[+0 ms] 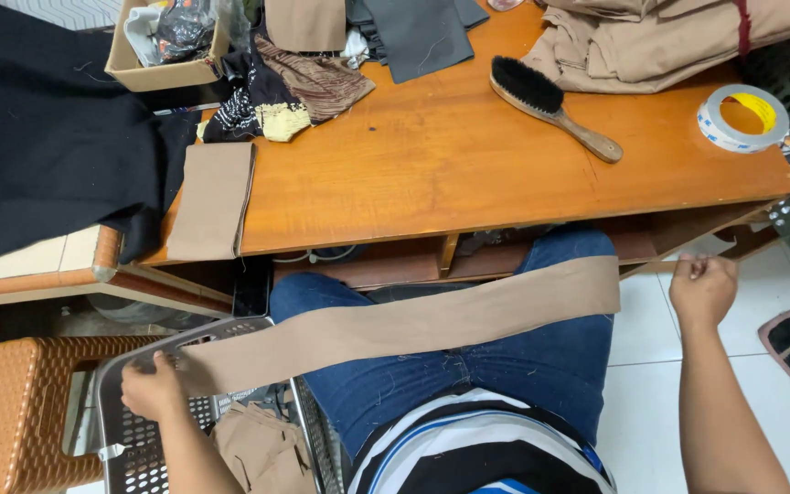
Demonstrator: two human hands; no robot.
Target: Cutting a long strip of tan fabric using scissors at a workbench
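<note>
A long tan fabric strip (413, 325) lies stretched across my lap over blue jeans. My left hand (151, 389) grips its left end above a grey perforated basket (116, 430). In the basket lie several folded tan pieces (262, 448). My right hand (701, 291) is raised beside my right knee, a short way beyond the strip's right end. Its fingers are pinched together, and I cannot make out anything between them.
The wooden table (432, 155) in front holds a black-bristled brush (550, 105), a tape roll (742, 117), a folded tan piece (212, 201), a cardboard box (153, 73) and piled tan garments (669, 41). Black cloth (38, 128) covers the left. A brown wicker stool (11, 412) stands beside the basket.
</note>
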